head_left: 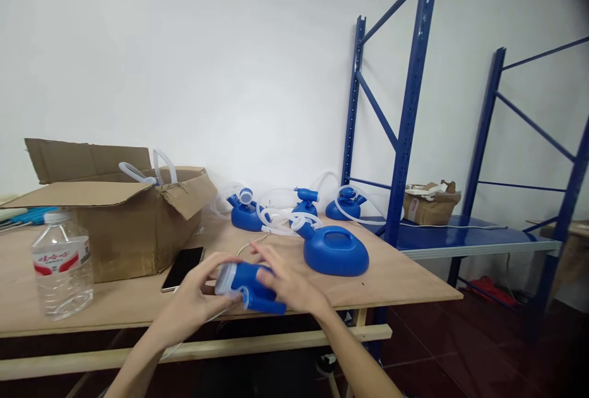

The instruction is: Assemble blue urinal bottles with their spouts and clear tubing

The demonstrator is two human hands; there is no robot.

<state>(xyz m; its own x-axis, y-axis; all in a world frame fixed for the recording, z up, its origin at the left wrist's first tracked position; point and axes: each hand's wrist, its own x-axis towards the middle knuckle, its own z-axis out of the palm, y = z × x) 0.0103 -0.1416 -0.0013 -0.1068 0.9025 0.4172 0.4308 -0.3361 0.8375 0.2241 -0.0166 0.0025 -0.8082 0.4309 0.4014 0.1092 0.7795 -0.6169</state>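
Over the table's front edge, both hands hold one blue plastic urinal head (255,284) with a translucent collar. My left hand (196,294) grips the collar end, thumb below and fingers above. On the other side my right hand (289,278) has its fingers curled over the blue body; some motion blur softens them. Just beyond the right hand stands a blue urinal bottle (338,257) with a loop handle and an angled neck. A thin white cord hangs below the left hand.
Behind are more blue urinal bottles (248,217) with coiled clear tubing (280,220). An open cardboard box (133,232), a phone (183,268) and a water bottle (62,269) occupy the left. A blue metal rack (409,110) rises at right, with a smaller carton (430,205) on its shelf.
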